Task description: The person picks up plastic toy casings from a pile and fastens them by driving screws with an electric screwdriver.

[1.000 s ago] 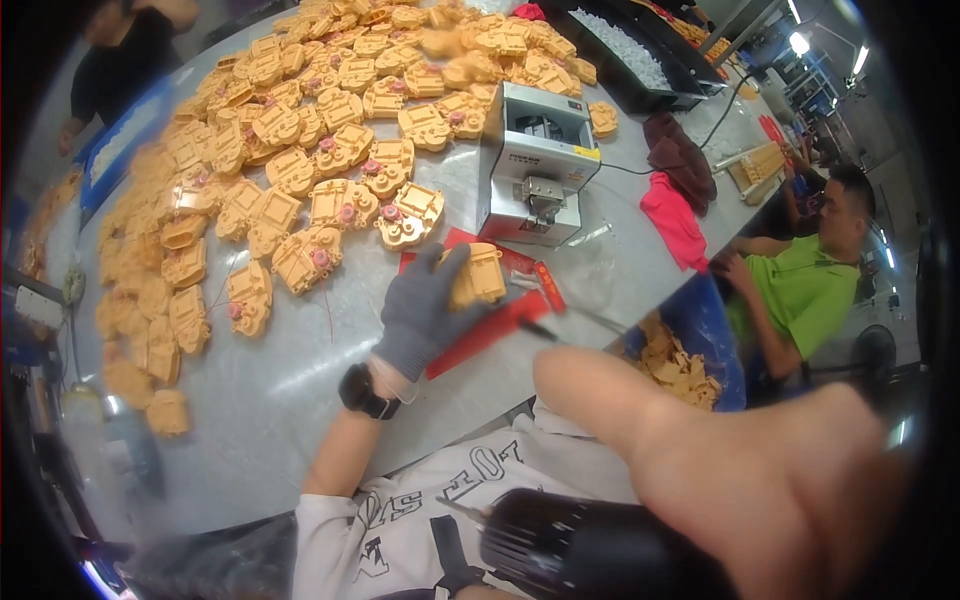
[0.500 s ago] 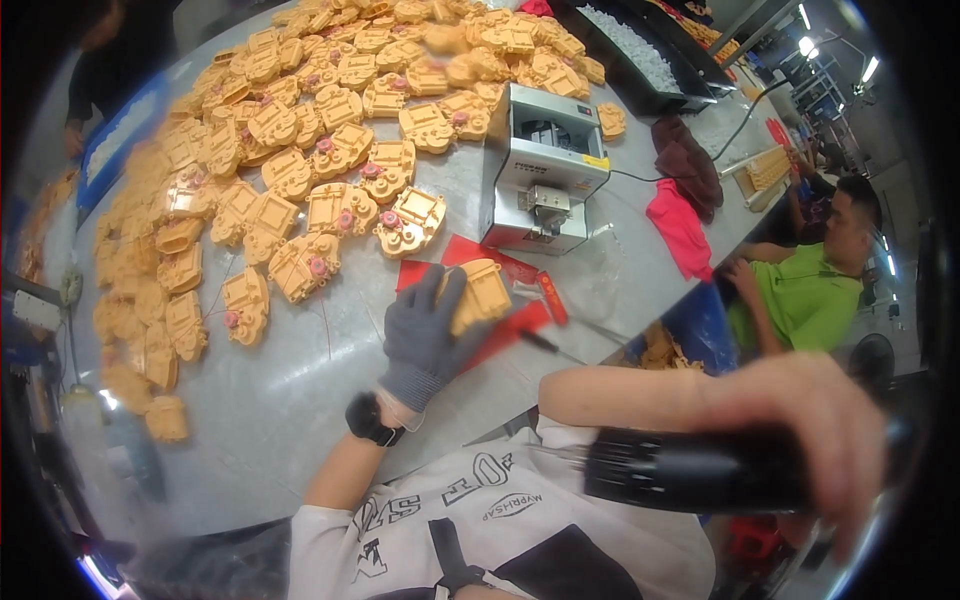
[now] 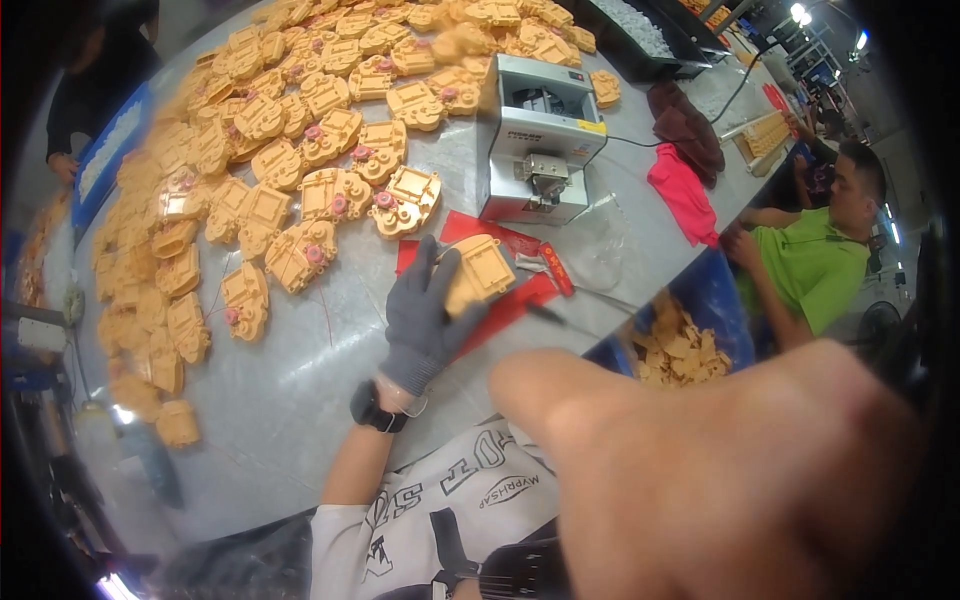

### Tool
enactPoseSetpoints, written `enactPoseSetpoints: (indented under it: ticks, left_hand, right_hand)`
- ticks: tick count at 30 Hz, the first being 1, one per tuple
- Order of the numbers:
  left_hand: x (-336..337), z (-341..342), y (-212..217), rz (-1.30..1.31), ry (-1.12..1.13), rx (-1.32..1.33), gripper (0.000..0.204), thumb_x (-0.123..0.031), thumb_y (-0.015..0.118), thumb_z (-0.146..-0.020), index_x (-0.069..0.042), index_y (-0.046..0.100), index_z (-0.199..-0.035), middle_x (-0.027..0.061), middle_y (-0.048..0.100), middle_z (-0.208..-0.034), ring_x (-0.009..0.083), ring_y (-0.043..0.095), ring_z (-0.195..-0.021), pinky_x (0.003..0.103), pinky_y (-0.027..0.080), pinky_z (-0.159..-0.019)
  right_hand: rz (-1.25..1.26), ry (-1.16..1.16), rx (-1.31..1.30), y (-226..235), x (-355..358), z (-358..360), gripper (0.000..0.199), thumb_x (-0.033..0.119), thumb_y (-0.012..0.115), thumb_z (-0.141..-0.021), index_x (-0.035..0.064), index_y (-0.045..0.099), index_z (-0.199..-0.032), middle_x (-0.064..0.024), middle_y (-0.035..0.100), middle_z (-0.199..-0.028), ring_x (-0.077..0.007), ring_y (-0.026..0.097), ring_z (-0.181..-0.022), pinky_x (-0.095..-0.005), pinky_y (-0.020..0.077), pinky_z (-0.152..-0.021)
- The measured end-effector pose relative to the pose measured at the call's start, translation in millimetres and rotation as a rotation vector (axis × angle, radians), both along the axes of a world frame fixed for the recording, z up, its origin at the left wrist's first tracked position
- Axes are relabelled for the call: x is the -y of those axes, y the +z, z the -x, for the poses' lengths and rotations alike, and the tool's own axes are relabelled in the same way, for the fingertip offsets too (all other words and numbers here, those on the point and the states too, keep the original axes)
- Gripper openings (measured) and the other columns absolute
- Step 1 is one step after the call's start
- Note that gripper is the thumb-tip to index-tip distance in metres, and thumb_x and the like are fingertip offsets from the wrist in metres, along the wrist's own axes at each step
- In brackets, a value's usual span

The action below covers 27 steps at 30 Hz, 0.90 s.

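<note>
Grey-gloved left hand (image 3: 425, 315), its grip closed around a light, rigid orange moulded plastic housing (image 3: 480, 275), best held by its edges; right hand's (image 3: 720, 480) grip cannot be told.

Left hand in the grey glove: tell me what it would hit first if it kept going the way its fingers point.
The left hand already grips an orange plastic housing on the red mat. Its fingers point up the table, so straight on it would probably meet the orange part with a pink gear; depth is unclear.
</note>
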State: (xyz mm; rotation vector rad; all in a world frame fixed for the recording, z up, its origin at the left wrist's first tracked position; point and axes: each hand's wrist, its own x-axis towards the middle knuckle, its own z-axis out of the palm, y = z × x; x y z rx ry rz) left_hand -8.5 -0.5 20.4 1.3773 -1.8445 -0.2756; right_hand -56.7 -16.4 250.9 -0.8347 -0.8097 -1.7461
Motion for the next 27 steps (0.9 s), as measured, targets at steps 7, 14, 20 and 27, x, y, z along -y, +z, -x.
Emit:
enactPoseSetpoints:
  ticks: [7, 14, 20, 27]
  left_hand:
    - [-1.7, -2.4, -4.6, -0.063, -0.003, -0.024, 0.064, -0.035, 0.063, -0.073, -0.003, 0.041, -0.123, 0.0293, 0.041, -0.122, 0.0408, 0.047, -0.104, 0.044, 0.040, -0.085]
    - [-5.0, -1.5, 3.7, -0.066, -0.019, -0.030, 0.063, -0.038, 0.063, -0.072, -0.004, 0.043, -0.121, 0.0278, 0.042, -0.120, 0.0392, 0.049, -0.101, 0.044, 0.041, -0.084]
    - [-8.0, -8.4, 5.5, -0.041, 0.025, 0.052, 0.064, -0.039, 0.064, -0.071, -0.002, 0.044, -0.120, 0.0275, 0.039, -0.124, 0.0411, 0.047, -0.103, 0.046, 0.040, -0.086]
    - [12.8, 10.2, 43.1, 0.070, -0.032, 0.113, 0.063, -0.041, 0.061, -0.073, -0.002, 0.044, -0.119, 0.0236, 0.040, -0.125, 0.0416, 0.039, -0.112, 0.050, 0.032, -0.094]
  right_hand:
    - [0.139, 0.109, 0.004, -0.6, -13.3, 27.4, 0.010, -0.001, 0.051, -0.077, 0.0010, 0.059, -0.073, -0.0131, 0.063, -0.076, -0.0233, 0.061, -0.072, -0.0362, 0.0495, -0.074]
    - [0.248, 0.172, 0.065, 14.5, -27.7, 78.9, 0.012, -0.001, 0.049, -0.078, 0.0011, 0.059, -0.072, -0.0129, 0.063, -0.076, -0.0230, 0.061, -0.072, -0.0358, 0.0491, -0.074]
    - [0.148, 0.184, -0.229, 5.1, -5.2, 59.9, 0.012, 0.000, 0.049, -0.078, 0.0020, 0.056, -0.068, -0.0117, 0.063, -0.074, -0.0223, 0.061, -0.070, -0.0355, 0.0480, -0.074]
    - [0.213, 0.070, -0.778, -33.3, 38.5, 133.4, 0.047, 0.017, 0.064, -0.079, 0.0073, 0.037, -0.116, -0.0153, 0.059, -0.099, -0.0325, 0.062, -0.079, -0.0419, 0.0514, -0.070]
